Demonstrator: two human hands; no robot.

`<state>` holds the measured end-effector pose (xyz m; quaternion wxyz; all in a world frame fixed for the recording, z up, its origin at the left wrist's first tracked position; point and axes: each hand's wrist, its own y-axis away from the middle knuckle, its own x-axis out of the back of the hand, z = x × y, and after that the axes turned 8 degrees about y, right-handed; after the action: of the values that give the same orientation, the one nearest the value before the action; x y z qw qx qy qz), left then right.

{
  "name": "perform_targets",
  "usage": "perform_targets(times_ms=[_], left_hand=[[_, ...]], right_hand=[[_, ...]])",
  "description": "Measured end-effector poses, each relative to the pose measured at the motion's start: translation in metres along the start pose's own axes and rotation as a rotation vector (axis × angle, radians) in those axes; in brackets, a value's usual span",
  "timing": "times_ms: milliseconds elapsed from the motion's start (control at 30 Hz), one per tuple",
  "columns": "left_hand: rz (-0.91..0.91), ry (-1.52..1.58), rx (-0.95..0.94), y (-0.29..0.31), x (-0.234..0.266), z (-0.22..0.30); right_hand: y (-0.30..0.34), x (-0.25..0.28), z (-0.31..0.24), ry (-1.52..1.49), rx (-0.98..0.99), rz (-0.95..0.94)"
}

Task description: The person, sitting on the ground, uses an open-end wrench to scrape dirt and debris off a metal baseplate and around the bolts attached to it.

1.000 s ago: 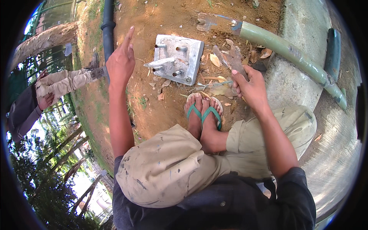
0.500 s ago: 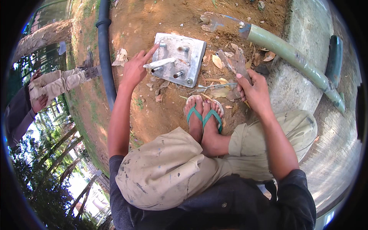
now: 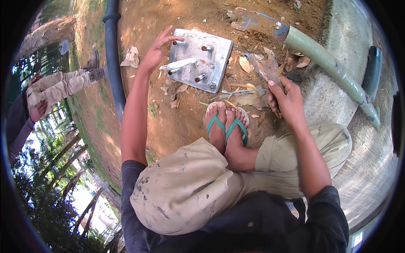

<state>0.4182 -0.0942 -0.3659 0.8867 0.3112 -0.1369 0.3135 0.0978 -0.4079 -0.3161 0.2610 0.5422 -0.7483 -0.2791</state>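
A square grey metal plate [image 3: 192,78] lies on the soil in front of me, with several short metal studs [image 3: 200,78] standing up from it. A long white strip-like piece [image 3: 179,64] slants across its left side; I cannot make out what it is. My left hand [image 3: 155,50] is at the plate's far left corner, fingers apart, one fingertip at or just over the corner stud [image 3: 179,43]. To the right of the plate, my right hand [image 3: 287,99] is closed round a dirty flat-bladed scraper [image 3: 263,67], its blade pointing away from me over dry leaves.
A black pipe [image 3: 112,55] runs along the left. On the right, a greenish pipe [image 3: 329,65] leans across a concrete edge [image 3: 350,25], near a dark pipe piece [image 3: 372,69]. My sandalled feet [image 3: 227,126] are just below the plate. Another person [image 3: 46,95] stands far left.
My left hand has lifted slightly, its fingers now more spread at the corner stud. The right hand still grips the scraper in about the same place. The whole view has shifted a little.
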Motion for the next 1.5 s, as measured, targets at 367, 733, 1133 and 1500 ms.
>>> perform_targets(times_ms=[367,733,1133,1500], left_hand=[[0.070,-0.007,0.002,0.015,-0.013,-0.007],[0.147,0.479,0.253,0.041,-0.039,0.006],[0.292,-0.671,-0.197,0.068,-0.034,0.026],[0.287,-1.098,-0.269,0.073,-0.034,0.034]], right_hand=[[-0.001,0.005,0.003,0.027,0.007,0.023],[0.002,0.001,0.000,-0.003,-0.004,-0.004],[0.000,0.001,0.003,-0.032,-0.019,0.002],[-0.002,0.000,0.005,-0.050,-0.012,0.003]])
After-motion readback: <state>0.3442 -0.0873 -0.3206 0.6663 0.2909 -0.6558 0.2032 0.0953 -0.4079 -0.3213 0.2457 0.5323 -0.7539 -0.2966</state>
